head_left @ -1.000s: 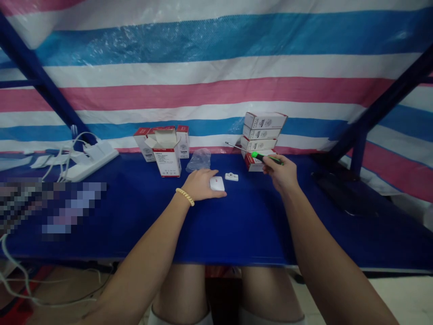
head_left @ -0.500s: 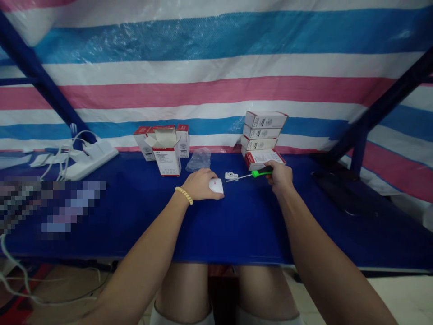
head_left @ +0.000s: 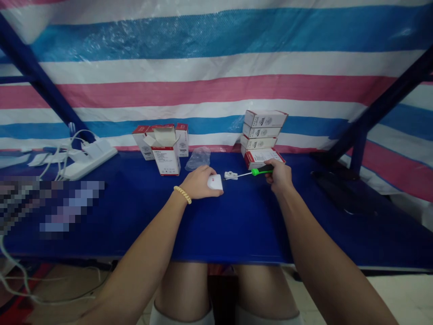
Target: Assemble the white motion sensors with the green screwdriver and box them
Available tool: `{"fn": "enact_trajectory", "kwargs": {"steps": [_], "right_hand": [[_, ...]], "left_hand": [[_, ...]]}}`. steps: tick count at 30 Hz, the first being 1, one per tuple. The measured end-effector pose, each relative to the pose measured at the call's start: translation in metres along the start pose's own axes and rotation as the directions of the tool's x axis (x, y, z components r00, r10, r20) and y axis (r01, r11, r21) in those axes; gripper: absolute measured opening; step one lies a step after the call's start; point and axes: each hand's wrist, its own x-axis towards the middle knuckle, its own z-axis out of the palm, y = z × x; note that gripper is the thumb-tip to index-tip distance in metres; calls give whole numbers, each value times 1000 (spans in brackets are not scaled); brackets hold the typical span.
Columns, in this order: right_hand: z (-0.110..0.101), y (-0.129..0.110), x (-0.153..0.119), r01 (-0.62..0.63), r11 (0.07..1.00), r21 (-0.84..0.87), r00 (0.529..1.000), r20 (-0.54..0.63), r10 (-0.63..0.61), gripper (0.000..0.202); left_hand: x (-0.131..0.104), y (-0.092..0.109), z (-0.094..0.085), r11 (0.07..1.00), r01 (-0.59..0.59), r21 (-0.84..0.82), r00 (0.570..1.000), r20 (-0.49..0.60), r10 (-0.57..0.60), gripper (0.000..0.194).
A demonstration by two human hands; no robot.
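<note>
My left hand (head_left: 199, 183) is closed round a small white detector housing (head_left: 215, 182) with a red mark, just over the blue table. In my right hand (head_left: 280, 175) is a screwdriver (head_left: 257, 171) with a green and black handle. Its thin shaft points left, and the tip is close to the right end of the housing; I cannot tell whether they touch. A small white bracket-like part (head_left: 231, 175) lies on the table behind the shaft. Beyond my left hand rests a crumpled clear plastic bag (head_left: 198, 158).
An opened detector box (head_left: 166, 160) stands at the back left before several similar boxes. More boxes form a stack (head_left: 263, 140) at the back right. At left lies a white power strip (head_left: 89, 160) with cables; a dark flat object (head_left: 341, 194) lies at right.
The white housing in my left hand has tilted slightly and shifted a little up and left. My right hand and the screwdriver have barely moved.
</note>
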Motion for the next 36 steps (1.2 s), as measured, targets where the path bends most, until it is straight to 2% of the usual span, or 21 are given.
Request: {"fn": "enact_trajectory", "kwargs": {"steps": [28,36], "right_hand": [[0,-2,-3,29,1000,-5,998,49,-29,14],[1,1,0,20,1000,-8,998,61,-20,17]], "left_hand": [[-1,-1,-1,1000,-13,-4,1000,0,13,53],[-2,-2,-2,998,-49,-42,999,11,50,51]]}}
